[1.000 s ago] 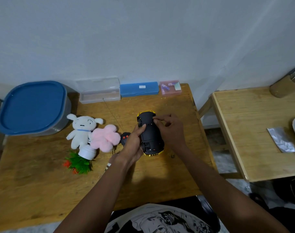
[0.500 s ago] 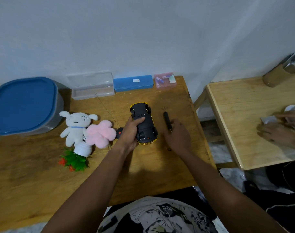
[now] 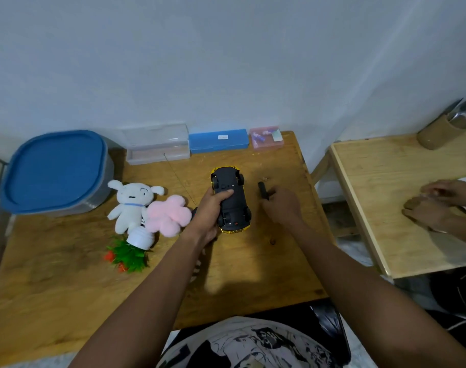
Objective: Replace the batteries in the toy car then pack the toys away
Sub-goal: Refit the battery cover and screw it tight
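Toy car belly-up at table centre, long axis away from me. Left hand clamps its left flank, thumb on underside. Right hand, nearer, curls around black screwdriver just right of car.

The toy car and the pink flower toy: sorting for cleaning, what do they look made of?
Toy car: likely hard plastic, matte black underside, glossy yellow edging. Pink flower toy: plush fabric by its fuzzy, soft outline.
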### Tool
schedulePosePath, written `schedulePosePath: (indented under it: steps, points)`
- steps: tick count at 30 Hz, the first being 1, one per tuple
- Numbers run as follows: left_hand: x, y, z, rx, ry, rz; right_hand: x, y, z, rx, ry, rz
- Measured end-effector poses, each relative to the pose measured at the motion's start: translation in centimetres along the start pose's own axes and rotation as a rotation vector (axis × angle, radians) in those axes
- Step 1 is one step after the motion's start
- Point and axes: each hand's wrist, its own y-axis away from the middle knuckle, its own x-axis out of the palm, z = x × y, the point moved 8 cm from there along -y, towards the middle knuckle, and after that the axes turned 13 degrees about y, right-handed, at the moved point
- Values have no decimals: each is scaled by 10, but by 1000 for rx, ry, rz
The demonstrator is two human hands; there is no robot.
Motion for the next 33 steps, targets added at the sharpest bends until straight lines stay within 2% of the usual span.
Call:
schedulePosePath:
  steps: [4,8,10,16,23,27,33]
  points:
    - [-5,3,-13,26,16,-15,-43,12,30,-49,-419,-138]
    - [-7,5,-27,53,20,-27,-97,32,72,-259,-501,-197]
    - [-5,6,-33,66,11,-25,-108,38,89,-387,-420,-170]
    - [-1,10,-43,96,8,-8,-120,49,110,-583,-332,-160]
    - [-5,12,-45,114,14,-5,-106,50,122,-699,-19,-136]
    - [-7,11,-43,116,10,-24,-89,50,125,-733,174,-49]
    - [-12,9,-44,130,42,-55,-107,51,131,-723,221,-243]
